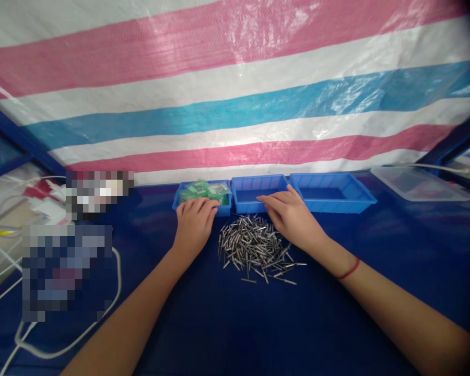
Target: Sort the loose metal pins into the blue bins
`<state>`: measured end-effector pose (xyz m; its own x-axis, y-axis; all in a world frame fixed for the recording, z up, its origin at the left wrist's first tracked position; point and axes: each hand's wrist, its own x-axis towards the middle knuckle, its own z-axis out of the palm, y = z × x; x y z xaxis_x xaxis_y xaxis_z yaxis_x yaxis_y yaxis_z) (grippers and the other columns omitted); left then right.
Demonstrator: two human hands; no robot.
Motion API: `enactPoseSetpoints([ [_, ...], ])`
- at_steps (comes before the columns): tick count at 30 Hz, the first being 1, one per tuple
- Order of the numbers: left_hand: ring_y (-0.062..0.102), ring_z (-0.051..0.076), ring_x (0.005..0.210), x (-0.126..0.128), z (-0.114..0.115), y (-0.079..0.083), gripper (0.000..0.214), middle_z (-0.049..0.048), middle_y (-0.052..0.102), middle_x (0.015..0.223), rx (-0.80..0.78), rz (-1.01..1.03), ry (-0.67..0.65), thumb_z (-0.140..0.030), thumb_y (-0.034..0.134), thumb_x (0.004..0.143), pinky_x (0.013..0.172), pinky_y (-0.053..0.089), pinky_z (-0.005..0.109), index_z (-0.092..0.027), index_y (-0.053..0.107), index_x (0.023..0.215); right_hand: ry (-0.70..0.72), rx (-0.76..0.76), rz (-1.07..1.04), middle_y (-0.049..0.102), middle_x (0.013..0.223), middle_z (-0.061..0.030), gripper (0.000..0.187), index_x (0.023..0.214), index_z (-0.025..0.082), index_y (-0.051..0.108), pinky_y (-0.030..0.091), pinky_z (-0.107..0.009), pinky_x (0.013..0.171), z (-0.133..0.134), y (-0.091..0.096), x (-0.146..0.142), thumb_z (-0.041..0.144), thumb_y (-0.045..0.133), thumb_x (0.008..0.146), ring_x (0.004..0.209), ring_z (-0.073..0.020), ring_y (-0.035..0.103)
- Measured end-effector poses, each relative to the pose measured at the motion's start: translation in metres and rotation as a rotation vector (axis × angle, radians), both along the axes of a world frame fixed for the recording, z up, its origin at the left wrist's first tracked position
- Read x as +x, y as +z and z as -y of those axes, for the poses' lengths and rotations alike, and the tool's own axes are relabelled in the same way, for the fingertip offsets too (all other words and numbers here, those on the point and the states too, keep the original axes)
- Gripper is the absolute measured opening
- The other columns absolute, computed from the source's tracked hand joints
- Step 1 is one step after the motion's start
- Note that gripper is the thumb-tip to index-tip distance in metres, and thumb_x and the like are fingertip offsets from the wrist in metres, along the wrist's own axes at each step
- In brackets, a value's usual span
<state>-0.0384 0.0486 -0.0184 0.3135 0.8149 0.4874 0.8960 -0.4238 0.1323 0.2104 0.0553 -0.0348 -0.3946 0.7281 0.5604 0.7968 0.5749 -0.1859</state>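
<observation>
My left hand (196,222) has its fingers bent over the front rim of the left blue bin (176,199), which holds green and clear plastic packets (203,192). My right hand (293,218) grips the front wall of the middle blue bin (245,205) near its right end, index finger over the rim and thumb lower down in front. A loose heap of metal pop rivets (254,243) lies on the blue table just before the bins, between my wrists. Some rivets are scattered at the heap's near right edge.
A third blue bin (332,207) stands at the right of the row, with a clear plastic lid (419,184) beyond it. White cables (119,277) loop over the table's left side, near blurred-out items. A striped plastic sheet (235,109) hangs behind the bins.
</observation>
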Motion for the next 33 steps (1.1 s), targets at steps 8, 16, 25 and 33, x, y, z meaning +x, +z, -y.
enactPoseSetpoints([
  [8,0.051,0.022,0.106,-0.005,-0.001,-0.001,0.024,0.0047,0.063,0.106,0.038,0.053,-0.059,-0.028,0.044,0.095,0.096,0.034,0.038,-0.023,0.064,0.106,-0.291,0.097,-0.117,0.058,0.115,-0.0184,0.048,0.121,0.013,0.059,0.041,-0.05,0.096,-0.003,0.006,0.044,0.046,0.05,0.087,0.11,-0.033,0.054],
  [16,0.051,0.021,0.103,0.009,0.017,0.004,0.02,0.0059,0.064,0.102,0.082,0.113,-0.267,-0.022,0.048,0.091,0.097,0.038,0.038,-0.02,0.066,0.098,-0.259,0.045,0.058,0.056,0.124,-0.015,0.047,0.123,0.021,0.06,0.034,-0.057,0.098,-0.004,-0.003,0.047,0.05,0.049,0.088,0.112,-0.0336,0.053],
  [25,0.054,0.02,0.098,0.016,0.021,-0.001,0.019,0.0071,0.066,0.099,0.012,0.12,-0.454,-0.02,0.05,0.09,0.09,0.042,0.038,-0.018,0.067,0.098,-0.225,0.027,0.111,0.059,0.123,-0.0084,0.031,0.105,0.028,0.069,0.025,-0.06,0.102,-0.004,-0.008,0.048,0.04,0.043,0.093,0.113,-0.0316,0.053],
  [33,0.055,0.021,0.098,0.012,0.02,0.001,0.022,0.0083,0.066,0.1,-0.071,0.101,-0.449,-0.022,0.047,0.092,0.089,0.043,0.038,-0.017,0.067,0.099,-0.227,0.028,0.075,0.058,0.121,-0.0166,0.052,0.128,0.021,0.049,0.034,-0.057,0.094,-0.002,-0.006,0.06,0.053,0.047,0.088,0.11,-0.0351,0.055],
])
